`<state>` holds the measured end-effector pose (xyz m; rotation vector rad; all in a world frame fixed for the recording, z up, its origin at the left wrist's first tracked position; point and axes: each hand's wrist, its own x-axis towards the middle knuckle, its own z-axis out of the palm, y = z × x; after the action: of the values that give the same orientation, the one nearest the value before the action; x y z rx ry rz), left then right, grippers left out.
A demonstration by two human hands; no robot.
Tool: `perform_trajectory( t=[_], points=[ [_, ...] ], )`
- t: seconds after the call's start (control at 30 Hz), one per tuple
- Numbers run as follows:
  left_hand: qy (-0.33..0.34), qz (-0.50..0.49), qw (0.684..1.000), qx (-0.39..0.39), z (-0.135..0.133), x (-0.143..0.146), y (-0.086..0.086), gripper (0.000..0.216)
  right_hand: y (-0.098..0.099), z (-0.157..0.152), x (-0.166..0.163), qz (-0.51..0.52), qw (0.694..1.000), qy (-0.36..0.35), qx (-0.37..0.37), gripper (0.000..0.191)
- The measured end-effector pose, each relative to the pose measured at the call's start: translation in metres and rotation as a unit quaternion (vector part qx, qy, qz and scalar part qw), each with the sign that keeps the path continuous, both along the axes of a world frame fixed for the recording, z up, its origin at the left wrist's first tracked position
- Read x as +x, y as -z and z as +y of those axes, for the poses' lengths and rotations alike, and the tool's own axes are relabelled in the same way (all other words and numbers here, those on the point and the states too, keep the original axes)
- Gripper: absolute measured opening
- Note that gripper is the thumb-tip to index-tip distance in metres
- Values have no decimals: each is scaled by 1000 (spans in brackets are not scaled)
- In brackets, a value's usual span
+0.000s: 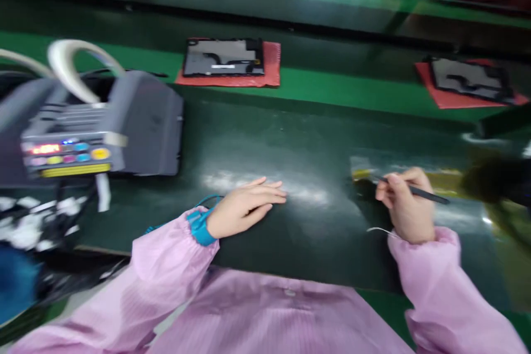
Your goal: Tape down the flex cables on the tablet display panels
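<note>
My left hand (245,207) lies palm down with its fingers stretched out on the dark green mat (286,138), holding nothing. A blue wrist strap (202,227) is around that wrist. Held like a pen in my right hand (410,207) is a slim black tool (429,195), tweezers by its look, though blur hides its exact kind. Its tip points left towards a small clear piece with a yellow patch (362,173) on the mat. From under the right hand a yellow strip (446,181) runs along the mat to the right.
A grey machine (149,127) with a lit display and coloured buttons stands left, white scraps (25,221) in front of it. At the back, flat display-like panels (224,58) (470,80) lie on red bags (271,63). A blurred dark object (504,180) stands far right.
</note>
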<state>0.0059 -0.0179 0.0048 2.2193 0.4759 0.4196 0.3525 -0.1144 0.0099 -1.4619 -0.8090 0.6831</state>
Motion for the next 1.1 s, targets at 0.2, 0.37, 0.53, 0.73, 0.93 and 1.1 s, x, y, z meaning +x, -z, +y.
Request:
perform_trajectory(
  t=[0.2,0.37,0.53,0.73,0.93,1.1],
  points=[
    [-272,-130,932,-203,-18,-126,-11,42,-9,9,-19,-42,999,18,-10,35],
    [-400,-214,863,-222,-14,-163,-6,83,-9,9,-24,-53,998,33,5,32],
    [-428,-272,838,-201,-13,-150,-14,45,1,12,-18,-50,997,42,37,35],
    [-223,-35,973,-41,9,-84,-17,20,-2,58,40,-191,981,27,23,35],
    [-93,-11,993,68,35,-13,-20,21,-18,126,144,-384,914,98,-90,19],
    [-103,-39,993,51,37,-10,-23,24,-24,174,192,-400,898,147,-107,37]
  ],
)
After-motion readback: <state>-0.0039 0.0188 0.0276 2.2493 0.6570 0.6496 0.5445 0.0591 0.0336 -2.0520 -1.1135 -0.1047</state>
